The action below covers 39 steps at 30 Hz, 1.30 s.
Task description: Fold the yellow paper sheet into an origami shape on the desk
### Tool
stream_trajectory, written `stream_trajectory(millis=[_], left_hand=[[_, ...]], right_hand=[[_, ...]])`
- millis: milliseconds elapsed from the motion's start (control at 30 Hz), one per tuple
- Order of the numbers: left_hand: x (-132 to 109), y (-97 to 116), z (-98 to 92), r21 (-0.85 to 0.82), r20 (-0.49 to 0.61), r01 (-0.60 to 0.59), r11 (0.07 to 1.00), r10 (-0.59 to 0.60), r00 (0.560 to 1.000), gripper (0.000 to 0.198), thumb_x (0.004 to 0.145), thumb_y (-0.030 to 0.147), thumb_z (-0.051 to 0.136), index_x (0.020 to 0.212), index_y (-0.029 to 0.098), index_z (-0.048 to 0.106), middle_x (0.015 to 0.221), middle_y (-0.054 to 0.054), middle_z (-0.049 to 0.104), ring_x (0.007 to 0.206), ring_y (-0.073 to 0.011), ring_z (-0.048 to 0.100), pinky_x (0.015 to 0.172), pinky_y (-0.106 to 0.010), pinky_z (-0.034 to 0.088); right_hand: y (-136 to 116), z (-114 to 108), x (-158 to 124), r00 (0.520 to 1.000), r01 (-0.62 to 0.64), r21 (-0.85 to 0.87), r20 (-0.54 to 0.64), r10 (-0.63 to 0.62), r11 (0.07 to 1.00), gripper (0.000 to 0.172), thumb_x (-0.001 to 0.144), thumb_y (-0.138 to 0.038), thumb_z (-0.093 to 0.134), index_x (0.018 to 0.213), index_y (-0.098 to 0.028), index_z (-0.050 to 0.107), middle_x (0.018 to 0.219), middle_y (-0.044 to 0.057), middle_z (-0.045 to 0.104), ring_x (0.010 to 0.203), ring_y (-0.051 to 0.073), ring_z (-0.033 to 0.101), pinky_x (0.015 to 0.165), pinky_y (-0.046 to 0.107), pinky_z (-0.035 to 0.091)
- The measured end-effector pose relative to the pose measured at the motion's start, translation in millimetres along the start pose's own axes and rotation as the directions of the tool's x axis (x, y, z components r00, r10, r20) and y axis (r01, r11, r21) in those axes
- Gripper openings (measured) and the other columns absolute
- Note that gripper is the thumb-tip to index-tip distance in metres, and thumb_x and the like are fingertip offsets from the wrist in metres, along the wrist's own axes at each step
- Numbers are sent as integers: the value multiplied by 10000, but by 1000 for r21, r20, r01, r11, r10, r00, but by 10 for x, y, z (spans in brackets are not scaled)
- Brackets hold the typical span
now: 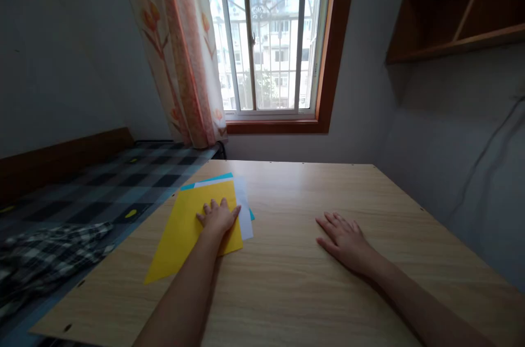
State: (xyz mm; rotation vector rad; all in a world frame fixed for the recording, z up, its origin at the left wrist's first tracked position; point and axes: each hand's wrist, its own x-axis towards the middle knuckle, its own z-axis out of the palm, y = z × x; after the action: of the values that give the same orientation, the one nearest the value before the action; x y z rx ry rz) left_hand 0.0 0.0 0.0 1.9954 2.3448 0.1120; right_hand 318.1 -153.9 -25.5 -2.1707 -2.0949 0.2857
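Observation:
My left hand (219, 218) lies with fingers spread on a yellow sheet of paper (180, 237), near its right edge. Beneath the yellow sheet, a white sheet (245, 210) sticks out to the right and at the top. A blue sheet (223, 176) shows at the far edge and in a small corner on the right, lowest of the three. My right hand (343, 240) rests palm down on the bare wooden tabletop (287, 281), fingers stretched out and holding nothing. A wide stretch of tabletop separates it from the papers.
To the left of the table is a bed with a checked cover (156, 172) and a crumpled plaid cloth (53, 254). A window (274, 35) and a flowered curtain (180, 46) are beyond the table. A wooden wall shelf (459, 46) hangs at upper right.

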Motion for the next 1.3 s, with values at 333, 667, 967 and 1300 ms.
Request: stream_trajectory(millis=[333, 667, 967, 1300], left_hand=[[-4, 7, 6, -10, -90, -53, 999, 52, 995, 625, 865, 566, 403, 1294, 132, 536, 1392, -215, 484, 1298, -390, 396, 1002, -590, 348], [-66, 33, -112, -1, -138, -128, 992, 126, 982, 363, 900, 383, 440, 1040, 140, 671, 1086, -173, 680, 1063, -322, 602, 834, -416, 471], [-215, 202, -276, -45, -256, -281, 959, 260, 931, 373, 963, 329, 356, 1145, 165, 637, 1236, -107, 640, 1175, -249, 546, 994, -362, 398], [-803, 678, -149, -248, -335, -727, 641, 647, 685, 393, 965, 353, 413, 1264, 184, 605, 1362, -50, 574, 1295, -219, 470, 1128, -374, 318]], right_hand=[[10, 24, 0, 1000, -4, -10, -4, 4, 1000, 617, 924, -564, 333, 1473, -281, 360, 1573, 60, 246, 1451, 291, 189, 1136, 572, 118], [28, 38, 13, 1000, 0, -17, 2, 0, 1000, 625, 922, -572, 330, 1474, -282, 356, 1570, 62, 253, 1450, 289, 190, 1133, 570, 118], [-5, -3, -11, 1000, 1, 5, -6, -1, 1000, 620, 922, -570, 336, 1470, -282, 365, 1569, 66, 256, 1450, 290, 189, 1136, 565, 113], [-26, -48, 24, 975, 129, 271, -212, -71, 954, 563, 933, -513, 367, 1363, -184, 524, 1483, 102, 424, 1419, 251, 278, 1169, 457, 142]])
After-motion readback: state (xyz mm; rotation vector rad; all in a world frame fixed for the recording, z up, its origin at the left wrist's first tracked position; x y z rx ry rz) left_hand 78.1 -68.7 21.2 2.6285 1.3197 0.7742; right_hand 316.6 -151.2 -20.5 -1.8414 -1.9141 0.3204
